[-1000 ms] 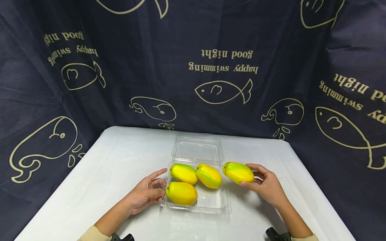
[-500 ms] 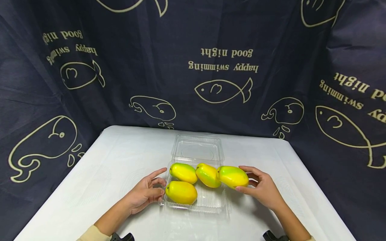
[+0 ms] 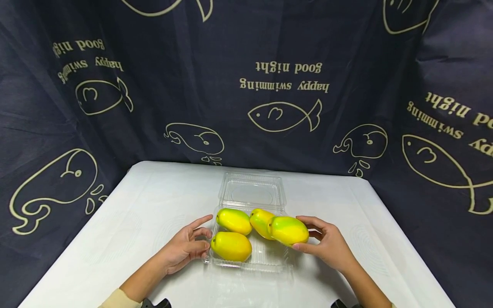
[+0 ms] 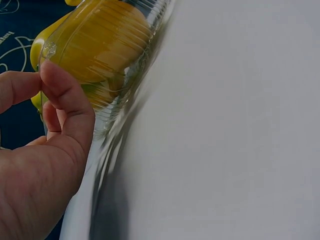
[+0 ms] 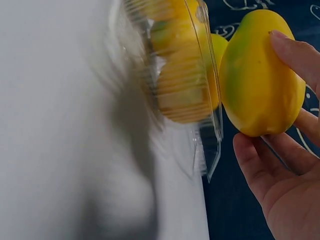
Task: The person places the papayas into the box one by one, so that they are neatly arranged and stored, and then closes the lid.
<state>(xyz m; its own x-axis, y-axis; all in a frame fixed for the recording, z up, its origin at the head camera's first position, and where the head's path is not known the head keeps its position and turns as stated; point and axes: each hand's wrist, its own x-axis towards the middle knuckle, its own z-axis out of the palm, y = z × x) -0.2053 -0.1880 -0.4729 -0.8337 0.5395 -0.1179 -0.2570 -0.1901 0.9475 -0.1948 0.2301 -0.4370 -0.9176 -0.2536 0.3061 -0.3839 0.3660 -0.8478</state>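
Observation:
A clear plastic clamshell box (image 3: 265, 259) lies opened on the table, its lid (image 3: 252, 192) folded back to the far side. Inside sit three yellow-green mangoes: one at the back left (image 3: 233, 221), one at the front left (image 3: 231, 247) and one at the back (image 3: 259, 221), partly hidden. My right hand (image 3: 329, 244) grips a fourth mango (image 3: 289, 231) by its right end, held above the right side of the box. In the right wrist view, this mango (image 5: 262, 75) is raised beyond the rim. My left hand (image 3: 185, 248) pinches the box's left rim (image 4: 42, 82) between thumb and finger.
A white cloth (image 3: 154, 205) covers the table. Behind and at both sides hangs a dark blue curtain (image 3: 173, 77) with fish drawings and lettering. Dark straps (image 3: 155, 303) show at the wrists.
My right hand has carried its mango leftward and slightly nearer, from beside the box to over its right part, where it now overlaps the back mango. The left hand has stayed at the rim.

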